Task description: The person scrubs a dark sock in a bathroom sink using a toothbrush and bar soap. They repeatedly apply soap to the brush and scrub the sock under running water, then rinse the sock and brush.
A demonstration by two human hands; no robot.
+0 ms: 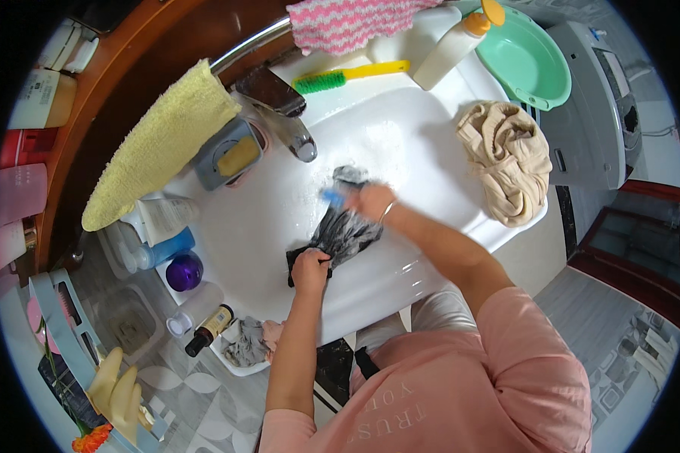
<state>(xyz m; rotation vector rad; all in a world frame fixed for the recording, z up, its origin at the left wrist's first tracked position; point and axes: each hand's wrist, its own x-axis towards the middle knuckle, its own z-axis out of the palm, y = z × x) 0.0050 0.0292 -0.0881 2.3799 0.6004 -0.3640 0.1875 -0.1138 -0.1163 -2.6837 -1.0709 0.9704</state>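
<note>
Black cloth (345, 232), wet and streaked with whitish suds, lies in the white sink basin (232, 238). My left hand (310, 270) grips its near end, at the basin's front. Over the cloth's far part, my right hand (371, 202) is shut on a blue object (333, 196), blurred by motion; it looks like a brush, but its exact kind cannot be told. Part of the cloth is hidden under the right hand. White foam spots the basin around the cloth's far end.
Beyond the cloth are the faucet (294, 136) and a soap dish (207, 164) with yellow soap. A green-bristled brush (351, 76) and pump bottle (450, 54) lie at the back. Beige cloth (507, 161) sits on the right rim; a purple round container (184, 272) stands left.
</note>
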